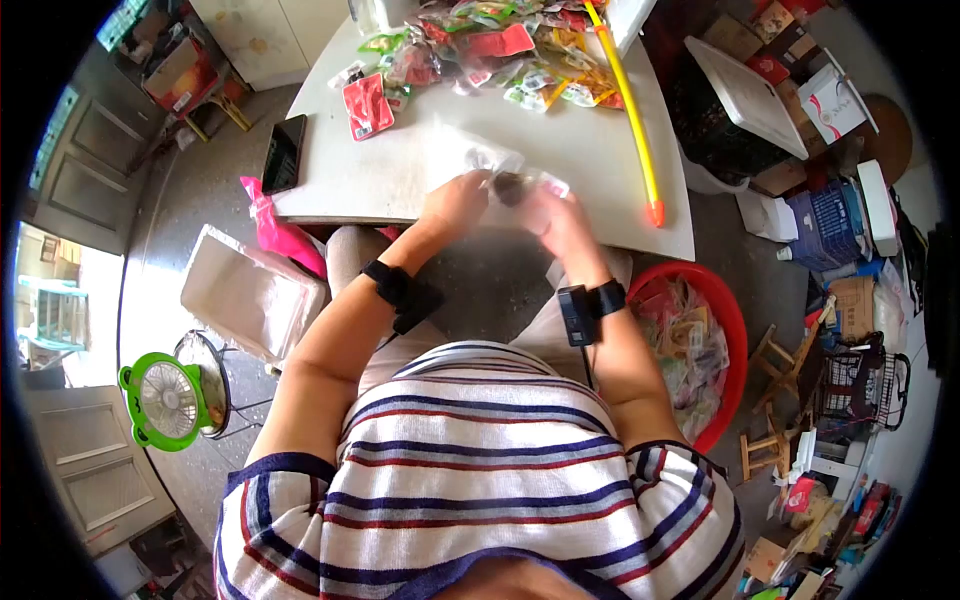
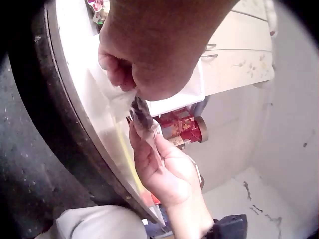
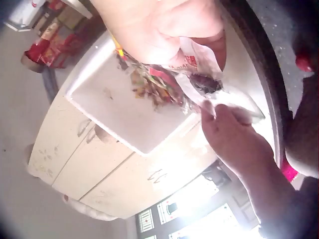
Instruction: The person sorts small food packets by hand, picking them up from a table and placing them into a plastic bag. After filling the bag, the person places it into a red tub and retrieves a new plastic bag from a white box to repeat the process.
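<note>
Between the two hands is a small clear and white plastic packet (image 3: 197,54) with red print and a dark lump of food (image 3: 205,83) showing in it. My left hand (image 1: 460,206) pinches one side of the packet, its fingers curled in the left wrist view. On the other side, my right hand (image 1: 560,218) grips the wrapper between thumb and fingers, palm turned up in the left wrist view. Both hands are just above the near edge of the white table (image 1: 350,190). A whitish plastic sheet or bag (image 1: 455,150) lies beyond them, blurred.
Colourful snack packets (image 1: 490,45) are heaped at the table's far side, with a red packet (image 1: 368,107) nearer. A yellow stick (image 1: 628,110) lies along the right, a phone (image 1: 284,153) at the left edge. Below stand a red tub (image 1: 735,340) of wrappers and a white box (image 1: 225,290).
</note>
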Tool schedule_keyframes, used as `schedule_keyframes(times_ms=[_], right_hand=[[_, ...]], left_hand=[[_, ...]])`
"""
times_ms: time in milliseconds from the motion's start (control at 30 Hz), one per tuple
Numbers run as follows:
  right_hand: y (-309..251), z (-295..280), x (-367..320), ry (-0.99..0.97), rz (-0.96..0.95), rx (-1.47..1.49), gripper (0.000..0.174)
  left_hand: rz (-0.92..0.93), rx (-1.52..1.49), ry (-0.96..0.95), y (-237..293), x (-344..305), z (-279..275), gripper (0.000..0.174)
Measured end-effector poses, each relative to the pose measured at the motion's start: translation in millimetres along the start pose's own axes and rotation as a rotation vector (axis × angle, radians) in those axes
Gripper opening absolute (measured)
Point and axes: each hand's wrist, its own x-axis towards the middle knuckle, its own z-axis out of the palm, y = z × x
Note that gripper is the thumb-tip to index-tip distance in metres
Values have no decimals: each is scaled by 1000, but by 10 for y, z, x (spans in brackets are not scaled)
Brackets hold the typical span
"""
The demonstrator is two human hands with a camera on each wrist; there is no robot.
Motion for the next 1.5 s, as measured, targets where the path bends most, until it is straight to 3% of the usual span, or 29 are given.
schedule_keyframes(times_ms=[67, 167, 200, 300, 400, 500, 600, 700, 800, 900, 1000, 1100, 1200, 1300, 1367, 1400, 1433, 1500], right_hand=[[16, 303, -49, 14, -5, 2, 15], [205, 318, 92, 133, -69, -64, 13], [190, 360, 94, 18, -126, -175, 13], [36, 471, 4, -104, -26, -540, 10], [-113, 342, 1, -171, 349, -553, 9], [33, 312, 24, -94, 223, -285, 10], [245, 204, 179, 2, 87, -171, 11], [346, 260, 219, 97, -2, -273, 12], [184, 370, 89, -37, 123, -233, 13], [287, 246, 164, -39, 76, -228, 11], [228, 398, 106, 117, -29, -532, 7], [305, 456, 131, 187, -75, -75, 6], [337, 350, 144, 73, 39, -5, 9], [195, 231, 150, 153, -29, -395, 13], [405, -198, 395, 359, -645, -1063, 15], [228, -68, 293, 386, -723, -1252, 18], [150, -28, 244, 346, -716, -1306, 18], [198, -115, 292, 294, -900, -1441, 18]], left_hand=[[49, 5, -9, 18, -10, -16, 30], [65, 5, -51, 79, -47, -64, 29], [60, 5, -69, 95, -59, -81, 29], [62, 109, 40, 94, -90, -94, 27], [37, 157, -28, 44, -106, -91, 26], [163, 290, -160, 510, -249, -436, 26], [208, 229, -111, 443, -243, -349, 26], [175, 233, -75, 468, -233, -364, 26], [140, 317, -109, 536, -234, -488, 27], [103, 267, -309, 544, -166, -439, 28], [136, 244, -175, 362, -152, -241, 31], [135, 291, -205, 291, -84, -216, 29], [171, 302, -295, 205, -6, -204, 34], [220, 94, -49, -105, 91, -62, 34], [124, 21, 50, -167, 217, -203, 32], [112, 58, 112, -230, 296, -282, 31], [202, 134, 224, -385, 426, -300, 28], [222, 283, 284, -640, 661, -413, 29]])
